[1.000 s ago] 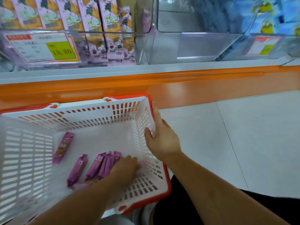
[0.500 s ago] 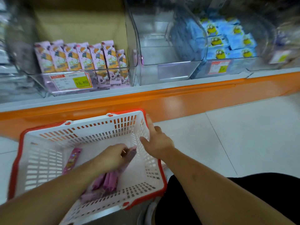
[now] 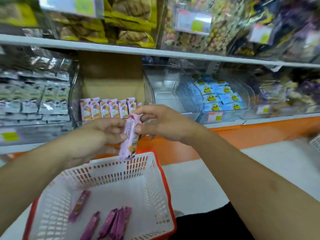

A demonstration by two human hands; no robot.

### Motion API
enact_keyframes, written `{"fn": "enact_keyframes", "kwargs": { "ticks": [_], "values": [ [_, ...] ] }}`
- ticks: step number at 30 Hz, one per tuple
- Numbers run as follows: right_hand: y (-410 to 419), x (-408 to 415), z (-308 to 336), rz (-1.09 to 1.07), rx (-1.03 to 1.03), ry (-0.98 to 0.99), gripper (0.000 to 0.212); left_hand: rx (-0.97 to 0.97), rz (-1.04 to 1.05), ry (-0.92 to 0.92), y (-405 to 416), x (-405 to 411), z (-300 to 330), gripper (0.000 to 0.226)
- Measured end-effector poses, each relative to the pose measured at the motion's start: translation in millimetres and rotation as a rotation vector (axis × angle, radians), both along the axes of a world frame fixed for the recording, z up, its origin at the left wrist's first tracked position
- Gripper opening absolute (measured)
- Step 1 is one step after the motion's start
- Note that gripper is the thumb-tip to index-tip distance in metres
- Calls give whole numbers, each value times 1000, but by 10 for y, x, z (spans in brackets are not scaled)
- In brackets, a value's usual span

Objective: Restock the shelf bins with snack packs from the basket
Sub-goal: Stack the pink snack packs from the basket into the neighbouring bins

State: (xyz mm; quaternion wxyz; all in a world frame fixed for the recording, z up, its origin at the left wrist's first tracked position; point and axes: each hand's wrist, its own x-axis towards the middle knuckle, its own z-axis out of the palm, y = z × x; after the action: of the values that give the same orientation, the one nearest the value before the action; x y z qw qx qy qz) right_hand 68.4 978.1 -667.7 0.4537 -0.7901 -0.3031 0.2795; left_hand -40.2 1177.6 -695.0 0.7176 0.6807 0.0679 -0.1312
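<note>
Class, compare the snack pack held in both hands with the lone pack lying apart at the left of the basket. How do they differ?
The held pack hangs roughly upright above the basket, gripped by the left hand and pinched at its top by the right hand; the lone pack lies flat on the basket floor, untouched. The held pack looks paler pink; the lone pack looks darker purple. Both are long, slim wrappers.

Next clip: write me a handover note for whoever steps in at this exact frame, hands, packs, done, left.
Left hand grips a pink snack pack at mid-body; right hand pinches its top end, above the basket.
Several purple packs lie in the basket.
Shelf bin behind the hands shows a row of matching pink packs, with room above.
Done: one pack lifted out.
Left: place it in that bin, then move the basket's remaining packs.
</note>
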Motion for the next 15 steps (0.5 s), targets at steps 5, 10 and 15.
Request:
{"fn": "enact_keyframes", "kwargs": {
  "ticks": [5,10,15],
  "values": [
    [181,45,121,-83,93,-192,18,-46,60,-55,46,11,176,36],
    [303,93,179,-94,115,-246,14,140,13,-159,168,48,259,27],
    [428,232,140,-114,86,-350,9,305,176,-238,190,199,202,31]
  ]
}}
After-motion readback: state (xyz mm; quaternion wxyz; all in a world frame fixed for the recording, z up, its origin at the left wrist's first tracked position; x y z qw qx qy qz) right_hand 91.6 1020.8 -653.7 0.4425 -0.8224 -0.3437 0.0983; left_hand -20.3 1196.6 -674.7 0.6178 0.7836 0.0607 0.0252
